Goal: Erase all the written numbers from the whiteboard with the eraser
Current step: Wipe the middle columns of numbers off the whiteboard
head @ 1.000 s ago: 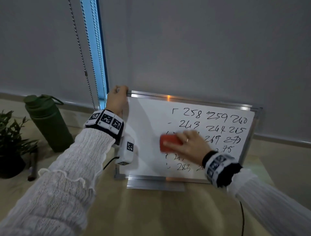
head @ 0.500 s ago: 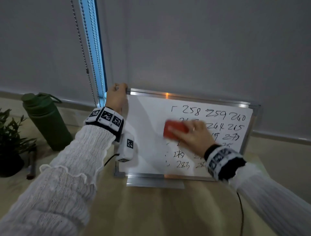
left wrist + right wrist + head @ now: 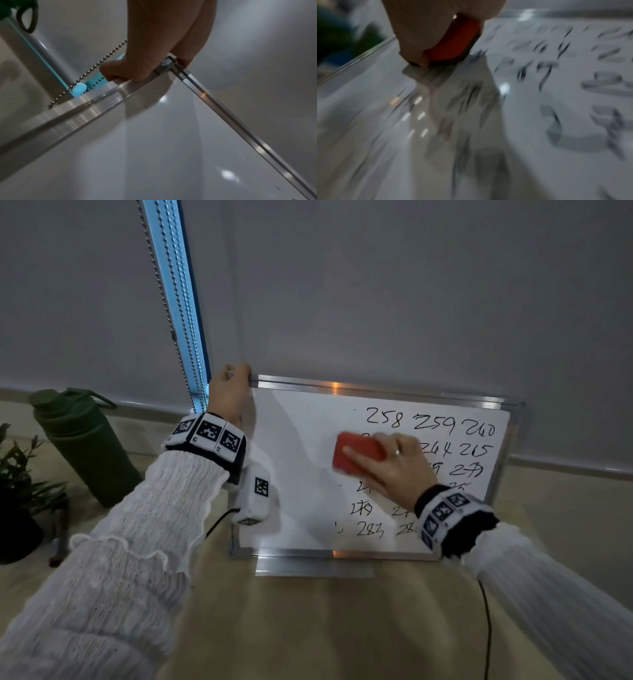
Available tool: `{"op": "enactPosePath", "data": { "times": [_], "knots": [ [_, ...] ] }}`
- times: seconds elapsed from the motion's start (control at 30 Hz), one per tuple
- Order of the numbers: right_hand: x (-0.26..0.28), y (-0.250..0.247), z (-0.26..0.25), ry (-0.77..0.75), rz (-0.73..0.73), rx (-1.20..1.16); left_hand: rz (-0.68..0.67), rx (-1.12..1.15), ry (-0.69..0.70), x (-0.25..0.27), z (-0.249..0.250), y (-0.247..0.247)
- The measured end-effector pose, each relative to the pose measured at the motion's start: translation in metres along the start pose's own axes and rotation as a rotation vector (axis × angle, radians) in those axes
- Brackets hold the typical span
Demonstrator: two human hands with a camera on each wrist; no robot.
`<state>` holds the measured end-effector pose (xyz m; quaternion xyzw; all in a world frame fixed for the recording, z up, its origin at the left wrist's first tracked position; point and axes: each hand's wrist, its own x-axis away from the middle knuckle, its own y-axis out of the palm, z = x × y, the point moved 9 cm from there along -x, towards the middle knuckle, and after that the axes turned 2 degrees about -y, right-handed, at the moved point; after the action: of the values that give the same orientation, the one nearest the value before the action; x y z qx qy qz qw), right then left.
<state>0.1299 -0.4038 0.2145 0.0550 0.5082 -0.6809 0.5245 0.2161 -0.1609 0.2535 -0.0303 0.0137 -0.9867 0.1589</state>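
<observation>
Head view shows the whiteboard (image 3: 301,440) propped upright on the table (image 3: 308,628) against the grey blind; the left hand (image 3: 228,395) curls round its upper left corner. The right hand (image 3: 394,463) grips the red eraser (image 3: 356,451), pressed flat to the board's middle, on the second row of numbers (image 3: 431,424). A green bottle (image 3: 82,440) stands well to the left

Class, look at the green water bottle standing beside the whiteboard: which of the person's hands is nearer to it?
The left hand. It grips the whiteboard's top left corner, the side where the green bottle stands. The right hand holds the red eraser mid-board, farther away.
</observation>
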Motion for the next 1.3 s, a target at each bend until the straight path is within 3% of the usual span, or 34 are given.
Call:
{"op": "enactPosePath", "data": {
  "times": [0.07,0.13,0.2,0.3,0.37,0.43,0.53,0.6,0.67,0.8,0.87,0.93,1.03,1.07,1.1,1.2,1.27,1.3],
  "knots": [
    [-0.022,-0.007,0.036,0.254,0.013,0.021,0.003,-0.035,0.016,0.001,0.001,0.001],
    [-0.017,-0.001,0.032,0.287,0.01,-0.001,0.003,-0.048,0.009,0.0,-0.001,0.001],
    [0.011,0.01,-0.002,0.129,0.013,-0.043,0.005,-0.014,-0.009,-0.004,-0.003,0.0],
    [0.071,0.023,-0.062,-0.217,-0.132,-0.049,0.009,-0.024,-0.028,-0.007,-0.006,-0.001],
    [0.079,0.02,-0.07,-0.299,-0.159,-0.044,0.011,-0.015,-0.029,-0.006,-0.005,-0.001],
    [0.052,0.009,-0.052,-0.216,-0.093,-0.035,0.017,-0.028,-0.027,-0.005,-0.004,-0.002],
    [0.008,-0.002,0.004,0.154,-0.008,-0.002,0.021,-0.005,-0.027,-0.005,-0.005,-0.001],
    [0.012,0.006,0.013,0.246,-0.023,-0.006,0.023,0.005,-0.023,-0.005,-0.009,0.002],
    [0.035,0.018,-0.011,0.145,-0.046,-0.043,0.009,0.001,-0.029,-0.007,-0.01,0.003],
    [0.103,0.041,-0.085,-0.327,-0.259,-0.043,-0.003,0.024,-0.036,-0.007,-0.011,0.004],
    [0.101,0.038,-0.089,-0.41,-0.271,-0.031,-0.008,0.035,-0.04,-0.005,-0.011,0.004],
    [0.071,0.024,-0.07,-0.297,-0.166,-0.031,-0.004,0.046,-0.041,-0.005,-0.011,0.004],
    [0.038,0.007,-0.021,0.108,-0.046,-0.017,-0.007,0.065,-0.047,-0.007,-0.013,0.004],
    [0.038,0.008,-0.018,0.152,-0.037,-0.029,-0.011,0.063,-0.057,-0.007,-0.013,0.004],
    [0.04,0.011,-0.024,0.112,-0.049,-0.048,-0.015,0.065,-0.059,-0.007,-0.014,0.004],
    [0.055,0.023,-0.058,-0.213,-0.149,-0.054,-0.035,0.074,-0.063,-0.008,-0.014,0.005],
    [0.043,0.016,-0.041,-0.233,-0.143,-0.029,-0.039,0.079,-0.064,-0.008,-0.015,0.005],
    [0.03,0.01,-0.023,-0.157,-0.1,-0.018,-0.035,0.083,-0.056,-0.008,-0.015,0.004]
  ]
}}
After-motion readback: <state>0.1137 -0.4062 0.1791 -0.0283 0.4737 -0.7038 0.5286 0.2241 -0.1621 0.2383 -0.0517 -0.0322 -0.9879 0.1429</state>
